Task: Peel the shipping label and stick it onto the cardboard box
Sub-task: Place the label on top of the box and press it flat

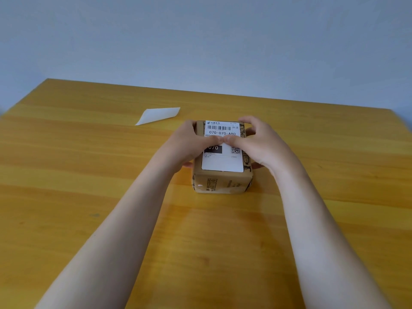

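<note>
A small cardboard box (223,182) stands in the middle of the wooden table. A white shipping label (223,163) with a barcode and a QR code lies flat on its top face. My left hand (189,146) grips the box's left side, its thumb pressed on the label's middle. From the other side, my right hand (256,143) holds the box with its fingers curled over the far edge. Its thumb rests on the label and meets the left thumb tip to tip.
A white backing sheet (159,115), curled at one corner, lies on the table (89,175) to the far left of the box. A pale wall rises behind the table's far edge.
</note>
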The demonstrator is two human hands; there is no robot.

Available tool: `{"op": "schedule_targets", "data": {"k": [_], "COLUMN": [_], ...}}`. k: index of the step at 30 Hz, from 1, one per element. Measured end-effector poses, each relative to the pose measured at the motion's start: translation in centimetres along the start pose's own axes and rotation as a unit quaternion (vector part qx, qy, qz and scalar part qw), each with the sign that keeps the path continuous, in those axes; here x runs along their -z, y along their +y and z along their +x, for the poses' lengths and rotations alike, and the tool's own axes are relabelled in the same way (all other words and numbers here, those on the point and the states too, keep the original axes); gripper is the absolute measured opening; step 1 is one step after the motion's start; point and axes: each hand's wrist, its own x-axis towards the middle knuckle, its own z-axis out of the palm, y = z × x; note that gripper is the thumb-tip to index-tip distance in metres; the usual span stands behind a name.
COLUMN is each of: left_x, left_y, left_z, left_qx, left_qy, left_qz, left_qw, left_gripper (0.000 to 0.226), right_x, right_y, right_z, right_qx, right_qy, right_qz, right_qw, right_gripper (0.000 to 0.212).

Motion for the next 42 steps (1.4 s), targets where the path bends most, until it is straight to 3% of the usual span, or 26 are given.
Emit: {"op": "schedule_targets", "data": {"k": [12, 18, 25, 30, 32, 42], "left_x": [-0.2, 0.1, 0.1, -0.7, -1.1, -1.9], "left_y": [-0.1, -0.4, -0.2, -0.4, -0.6, -0.6], "left_z": [0.8, 0.9, 0.5, -0.1, -0.2, 0.1], "left_qx": [-0.022, -0.039, -0.04, -0.044, -0.052, -0.062], "left_qy": [0.053, 0.057, 0.049, 0.015, 0.021, 0.081], "left_qz": [-0.011, -0.054, -0.046, -0.006, 0.004, 0.019], "left_qw": [0.998, 0.996, 0.997, 0.999, 0.998, 0.995], "left_gripper": [0.055, 0.033, 0.026, 0.043, 0.051, 0.04], "right_x": [-0.7, -0.2, -0.2, -0.3, -0.6, -2.3], "right_y": [0.2, 0.5, 0.7, 0.5, 0.6, 0.1], "right_z": [1.2, 1.9, 1.3, 0.3, 0.0, 0.5], "right_qx": [0.002, -0.001, -0.01, -0.01, -0.01, -0.015], "right_qy": [0.046, 0.069, 0.043, -0.011, -0.016, 0.015], "right_qz": [-0.047, 0.01, 0.048, 0.031, 0.033, -0.015], "right_qw": [0.998, 0.998, 0.998, 0.999, 0.999, 1.0], "right_gripper": [0.054, 0.036, 0.046, 0.067, 0.067, 0.058]}}
